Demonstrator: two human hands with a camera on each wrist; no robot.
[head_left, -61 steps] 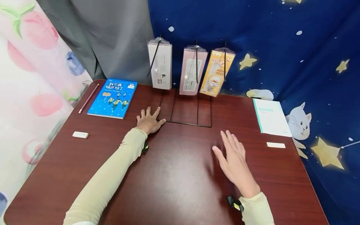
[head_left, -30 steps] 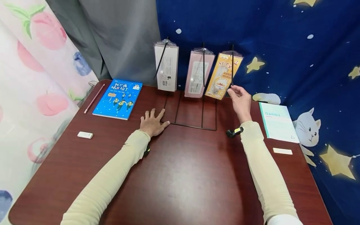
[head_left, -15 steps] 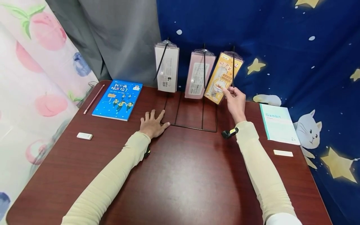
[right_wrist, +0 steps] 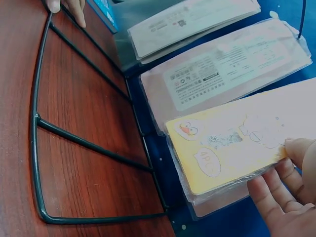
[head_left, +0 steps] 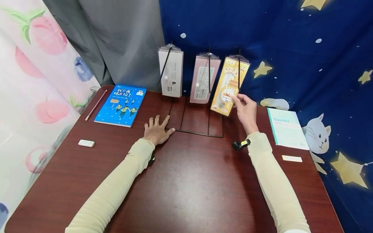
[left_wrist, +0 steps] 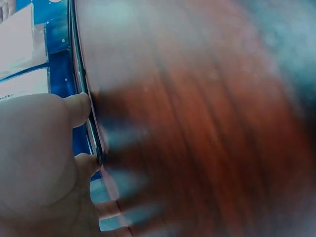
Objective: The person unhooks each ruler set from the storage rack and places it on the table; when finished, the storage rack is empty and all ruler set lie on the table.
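Note:
A yellow flat package (head_left: 225, 87) printed with a duck hangs from the right hook of a black wire rack (head_left: 201, 133). My right hand (head_left: 246, 110) pinches its lower right edge between thumb and fingers; in the right wrist view another package shows behind this yellow one (right_wrist: 232, 138). To its left hang a pink package (head_left: 202, 85) and a white package (head_left: 171, 76), each on its own hook. My left hand (head_left: 157, 130) rests with spread fingers at the left front corner of the rack's base, touching the wire and table.
At the left lie a blue book (head_left: 120, 105), a pink pencil (head_left: 96, 105) and a white eraser (head_left: 86, 143). A white notebook (head_left: 288, 127) and another white eraser (head_left: 292, 158) lie at the right. Curtains (head_left: 291, 48) stand behind the brown table (head_left: 186, 187).
My right hand has moved from above the table up to the yellow package and taken hold of its edge. The package's lower end has tilted toward me. The left hand stays put.

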